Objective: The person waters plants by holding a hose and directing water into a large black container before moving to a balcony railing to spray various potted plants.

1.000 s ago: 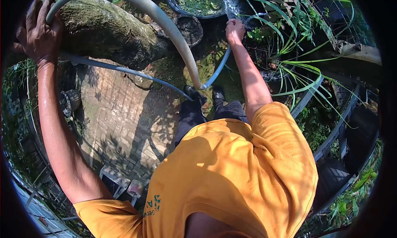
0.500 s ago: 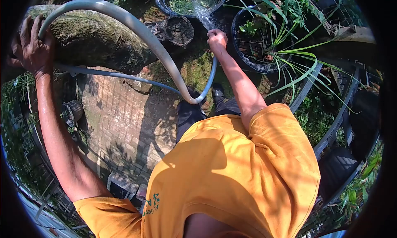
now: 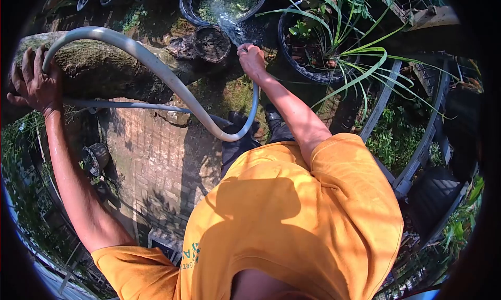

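My right hand (image 3: 252, 60) is closed around the outlet end of a grey hose (image 3: 177, 83), and water (image 3: 229, 26) sprays from it into a round black tub (image 3: 188, 10) with green bits floating in it. From that hand the hose dips near my legs, then arches up to the left. My left hand (image 3: 39, 83) lies on a thick mossy log (image 3: 109, 62) with its fingers spread. The hose passes against its thumb side, where the thumb is hidden. A lower stretch of hose runs by the wrist.
A black pot (image 3: 302, 70) with a long-leaved plant (image 3: 360, 55) stands right of the spray. Nearer is a cut log end (image 3: 213, 44). Brick paving (image 3: 156, 154) lies at left with a small tipped pot (image 3: 95, 159). A metal frame (image 3: 383, 102) stands at right.
The view has shifted, so the tub, plant and log sit further left. My right hand still holds the running hose, and my left hand stays on the log with its fingers spread wider.
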The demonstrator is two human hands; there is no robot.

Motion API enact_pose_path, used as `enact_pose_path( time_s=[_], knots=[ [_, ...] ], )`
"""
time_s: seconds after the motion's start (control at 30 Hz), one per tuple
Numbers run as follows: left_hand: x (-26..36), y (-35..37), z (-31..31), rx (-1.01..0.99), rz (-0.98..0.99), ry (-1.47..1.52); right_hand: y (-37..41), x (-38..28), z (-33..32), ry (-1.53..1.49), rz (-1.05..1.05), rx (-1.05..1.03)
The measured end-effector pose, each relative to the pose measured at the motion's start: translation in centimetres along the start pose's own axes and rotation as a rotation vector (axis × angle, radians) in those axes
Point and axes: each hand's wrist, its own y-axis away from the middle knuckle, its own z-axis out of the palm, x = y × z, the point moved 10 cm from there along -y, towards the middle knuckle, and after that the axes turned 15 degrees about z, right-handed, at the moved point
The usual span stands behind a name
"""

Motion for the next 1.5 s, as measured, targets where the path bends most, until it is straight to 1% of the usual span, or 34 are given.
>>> enact_pose_path(
  time_s=[0.03, 0.07, 0.13, 0.17, 0.2, 0.27, 0.33, 0.4, 0.43, 0.5, 0.53, 0.63, 0.73, 0.77, 0.83, 0.87, 0.9, 0.93, 1.0, 1.03, 1.13, 1.17, 1.27, 1.3, 1.33, 1.4, 1.43, 1.47, 1.5],
  knots=[
    [-0.2, 0.2, 0.3, 0.000, 0.004, 0.012, -0.8, 1.9, 0.5, 0.020, 0.019, -0.048],
    [-0.1, 0.1, 0.2, -0.003, 0.011, 0.004, -2.9, 5.7, 0.3, -0.005, 0.091, 0.075],
    [0.0, -0.2, 0.0, -0.008, 0.026, -0.010, -4.1, 9.5, -3.4, 0.061, 0.213, 0.200],
    [0.1, -0.3, -0.1, 0.002, 0.030, -0.016, -5.6, 12.3, -5.4, 0.073, 0.236, 0.268],
    [-0.1, -0.2, 0.4, 0.011, 0.079, -0.007, -7.5, 15.8, -7.0, 0.090, 0.259, 0.332],
    [-0.5, 0.1, 1.4, 0.025, 0.178, 0.012, -9.5, 23.5, -11.0, -0.072, 0.351, 0.535],
    [-0.1, -0.1, 1.0, 0.002, 0.148, 0.033, -10.4, 30.0, -13.6, -0.232, 0.470, 0.697],
    [0.3, -0.1, 0.6, 0.013, 0.102, 0.075, -6.5, 27.0, -15.4, -0.527, 0.549, 0.469],
    [0.1, 0.0, 0.7, 0.015, 0.090, 0.089, -8.0, 28.0, -16.0, -0.306, 0.419, 0.497],
    [-0.4, 0.3, 1.3, 0.015, 0.077, 0.099, -10.8, 30.9, -16.6, 0.160, 0.172, 0.637],
    [-0.8, 0.6, 2.0, 0.012, 0.074, 0.095, -10.2, 30.4, -17.9, 0.331, 0.275, 0.702],
    [-0.6, 0.5, 2.3, -0.010, 0.053, 0.128, -5.8, 27.7, -21.0, 0.076, 0.475, 0.848],
    [0.1, 0.7, 2.0, -0.070, -0.010, 0.149, -5.9, 30.4, -22.3, -0.128, 0.634, 0.851],
    [0.2, 0.8, 2.0, -0.073, -0.026, 0.160, -5.2, 28.4, -23.2, -0.034, 0.566, 0.830],
    [0.4, 0.7, 1.3, -0.019, -0.048, 0.215, -5.2, 26.8, -23.0, -0.212, 0.437, 0.718],
    [0.5, 0.5, 0.7, 0.039, -0.053, 0.260, -5.0, 25.6, -22.9, -0.297, 0.371, 0.658],
    [0.5, 0.6, 0.7, 0.040, -0.044, 0.253, -3.4, 23.0, -22.7, -0.437, 0.442, 0.580],
    [0.4, 0.7, 0.7, 0.042, -0.034, 0.245, -4.0, 22.3, -22.7, -0.448, 0.375, 0.562],
    [0.1, 0.7, 1.8, -0.044, 0.001, 0.159, -4.8, 20.9, -22.6, -0.468, 0.248, 0.527],
    [0.0, 0.7, 2.2, -0.074, 0.010, 0.132, -4.6, 19.9, -23.2, -0.423, 0.149, 0.591],
    [-0.1, 0.6, 2.2, -0.088, -0.021, 0.124, -7.1, 20.9, -24.1, -0.020, -0.233, 0.819],
    [0.2, 0.6, 2.0, -0.093, -0.025, 0.115, -7.6, 22.9, -24.2, -0.318, 0.012, 0.762],
    [0.3, 0.9, 2.4, -0.100, -0.034, 0.149, -6.0, 23.4, -24.4, -0.515, 0.272, 0.688],
    [0.2, 1.0, 2.7, -0.094, -0.026, 0.164, -4.4, 23.0, -25.0, -0.504, 0.332, 0.767],
    [0.1, 1.2, 3.0, -0.088, -0.017, 0.179, -4.4, 23.3, -24.9, -0.564, 0.319, 0.718],
    [-0.3, 1.3, 3.5, -0.054, 0.008, 0.201, -5.7, 27.6, -25.0, -0.686, 0.291, 0.623],
    [-0.4, 1.3, 3.7, -0.033, 0.013, 0.214, -7.6, 32.2, -24.9, -0.617, 0.348, 0.644],
    [-0.7, 1.7, 4.0, -0.009, 0.003, 0.231, -6.1, 31.8, -24.7, -0.667, 0.477, 0.673],
    [-0.7, 1.8, 4.1, 0.002, -0.005, 0.241, -3.2, 29.5, -24.1, -0.717, 0.607, 0.699]
  ],
)
